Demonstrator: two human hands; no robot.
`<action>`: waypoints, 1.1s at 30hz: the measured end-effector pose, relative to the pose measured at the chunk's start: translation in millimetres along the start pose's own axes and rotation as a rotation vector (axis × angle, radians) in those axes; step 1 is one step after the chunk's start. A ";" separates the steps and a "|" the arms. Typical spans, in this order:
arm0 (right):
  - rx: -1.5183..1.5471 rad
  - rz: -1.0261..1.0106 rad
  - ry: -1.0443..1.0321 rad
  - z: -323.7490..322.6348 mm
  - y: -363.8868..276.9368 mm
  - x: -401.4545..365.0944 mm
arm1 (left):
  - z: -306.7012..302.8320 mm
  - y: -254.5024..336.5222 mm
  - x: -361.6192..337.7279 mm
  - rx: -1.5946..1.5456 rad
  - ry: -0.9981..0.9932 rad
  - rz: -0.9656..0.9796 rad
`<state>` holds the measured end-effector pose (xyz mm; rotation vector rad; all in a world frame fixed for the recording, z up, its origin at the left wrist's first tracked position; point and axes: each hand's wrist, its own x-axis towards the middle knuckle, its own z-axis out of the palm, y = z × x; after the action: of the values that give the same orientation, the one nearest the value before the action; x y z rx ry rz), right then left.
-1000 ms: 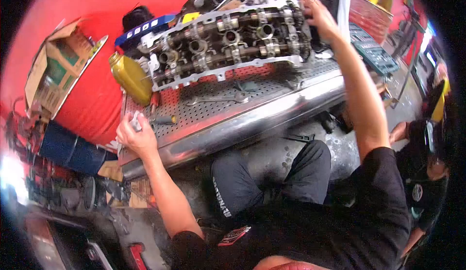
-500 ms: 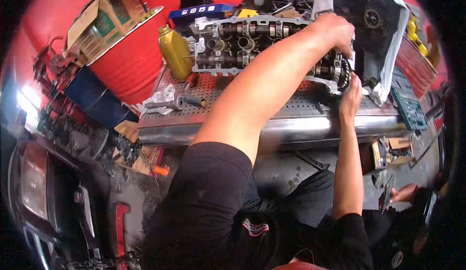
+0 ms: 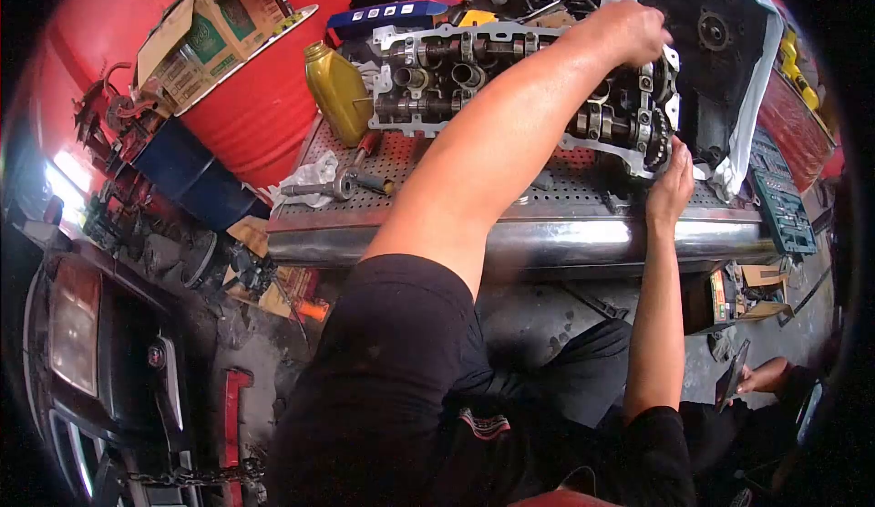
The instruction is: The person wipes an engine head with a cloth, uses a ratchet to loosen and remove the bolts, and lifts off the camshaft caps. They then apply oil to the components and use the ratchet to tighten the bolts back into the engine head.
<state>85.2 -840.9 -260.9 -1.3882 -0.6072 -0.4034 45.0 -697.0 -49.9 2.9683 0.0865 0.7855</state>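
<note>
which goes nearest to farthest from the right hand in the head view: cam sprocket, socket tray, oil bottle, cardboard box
1. cam sprocket, right beside the right hand
2. socket tray, just to its right
3. oil bottle, far left
4. cardboard box, upper left

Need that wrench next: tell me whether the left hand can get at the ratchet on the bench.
Probably yes: the ratchet lies uncovered beside the rag, nothing over it, though the left hand is up on the cylinder head.
</note>
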 end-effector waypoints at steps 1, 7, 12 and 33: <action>0.011 -0.020 0.003 0.9 2.0 1.8 | 6.7 0.5 -0.5 -0.034 0.004 -0.021; -0.003 -0.044 0.005 1.1 5.2 -0.7 | 18.3 -19.2 13.0 0.034 0.015 0.082; 0.000 -0.089 0.042 0.6 -0.5 -0.5 | 16.4 3.9 -15.7 0.181 0.147 0.168; 0.103 -0.013 0.225 -0.6 -1.9 -7.2 | -7.0 0.1 -0.1 -0.299 0.059 0.007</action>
<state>78.5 -842.4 -263.9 -1.2214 -0.4465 -0.5234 41.4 -696.8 -43.9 2.6666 -0.0353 0.8076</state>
